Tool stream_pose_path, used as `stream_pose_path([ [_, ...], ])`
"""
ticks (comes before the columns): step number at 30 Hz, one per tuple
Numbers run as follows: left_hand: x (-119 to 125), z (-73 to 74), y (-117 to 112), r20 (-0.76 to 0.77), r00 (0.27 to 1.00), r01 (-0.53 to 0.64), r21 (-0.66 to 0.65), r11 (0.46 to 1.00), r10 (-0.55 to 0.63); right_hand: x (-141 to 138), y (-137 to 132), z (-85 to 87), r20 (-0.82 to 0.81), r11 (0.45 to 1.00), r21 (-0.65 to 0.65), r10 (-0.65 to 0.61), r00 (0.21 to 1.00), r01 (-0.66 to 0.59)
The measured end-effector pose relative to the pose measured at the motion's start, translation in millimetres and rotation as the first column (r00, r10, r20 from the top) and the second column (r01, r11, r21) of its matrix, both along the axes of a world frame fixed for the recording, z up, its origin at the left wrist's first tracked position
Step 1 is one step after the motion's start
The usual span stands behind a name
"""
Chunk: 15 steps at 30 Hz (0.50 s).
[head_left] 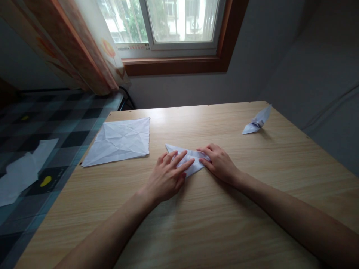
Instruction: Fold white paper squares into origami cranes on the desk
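Note:
A small folded white paper (173, 150) lies in the middle of the wooden table (196, 224). My left hand (166, 175) rests flat on its left part with the fingers stretched out. My right hand (220, 161) presses down on its right end, fingers together and pointing left. Both hands cover much of the paper, so its full shape is hidden.
A creased, unfolded white sheet (119, 141) lies flat at the table's left. A finished folded paper figure (257, 121) sits at the far right corner. Left of the table is a checked bed cover (56, 123) with loose white paper (22, 170). A window (168, 22) is behind.

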<state>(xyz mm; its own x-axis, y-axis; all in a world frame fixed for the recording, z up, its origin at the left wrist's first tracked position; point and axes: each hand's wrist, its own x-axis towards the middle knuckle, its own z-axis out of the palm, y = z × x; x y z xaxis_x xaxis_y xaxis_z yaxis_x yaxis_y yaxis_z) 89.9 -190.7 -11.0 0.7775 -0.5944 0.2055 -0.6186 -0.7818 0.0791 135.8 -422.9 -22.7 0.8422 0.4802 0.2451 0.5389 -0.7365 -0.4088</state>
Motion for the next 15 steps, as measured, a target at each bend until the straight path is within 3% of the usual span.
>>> stream_pose_path([
  [4,3,0.8,0,-0.113,0.988,0.109,0.042,0.993,-0.103,1,-4,-2.4,0.046,1.000,-0.020,0.013,0.999,-0.012],
  [9,5,3.2,0,-0.158,0.982,0.110,0.030,0.993,-0.104,0,-16,-4.7,0.090,0.998,0.005,0.070,0.994,-0.070],
  [15,7,-3.9,1,-0.101,0.992,0.074,-0.062,0.995,-0.080,-1,-28,-2.9,0.010,0.967,0.234,0.097,0.995,-0.097],
])
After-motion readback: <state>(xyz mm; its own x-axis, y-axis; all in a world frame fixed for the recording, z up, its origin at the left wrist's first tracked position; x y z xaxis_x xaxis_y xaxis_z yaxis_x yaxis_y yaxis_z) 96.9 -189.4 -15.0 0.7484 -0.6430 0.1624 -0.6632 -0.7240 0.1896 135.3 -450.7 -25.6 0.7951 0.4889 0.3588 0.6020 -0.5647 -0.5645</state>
